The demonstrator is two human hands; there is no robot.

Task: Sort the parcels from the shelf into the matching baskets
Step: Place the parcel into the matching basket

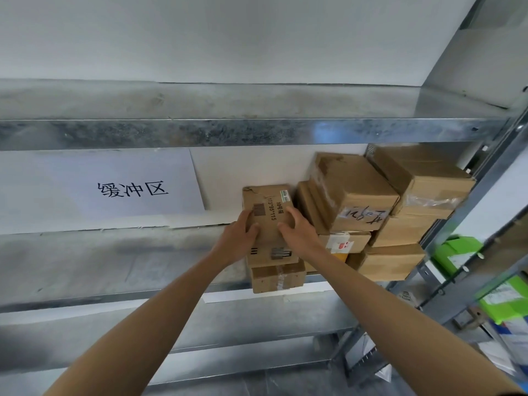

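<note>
"Right of the sign [131,190], low down, what do the hands have?"

"1 box [268,212], brown card with a barcode and printed figures on top. The left hand [238,238] is curled round its left edge, thumb on the top face. The right hand [298,232] clamps the right edge the same way."

"Where does the box sit?"

"On the shelf [114,261], the tier the sign hangs behind, just right of the sign. It lies over a smaller box [277,277] that pokes past the shelf's front lip. Whether they touch I cannot tell."

"Anything further right of the sign?"

"A stack [351,192] of brown boxes, 1 with handwriting on its end — and, furthest from the sign, green cartons [454,252] on another rack."
</note>
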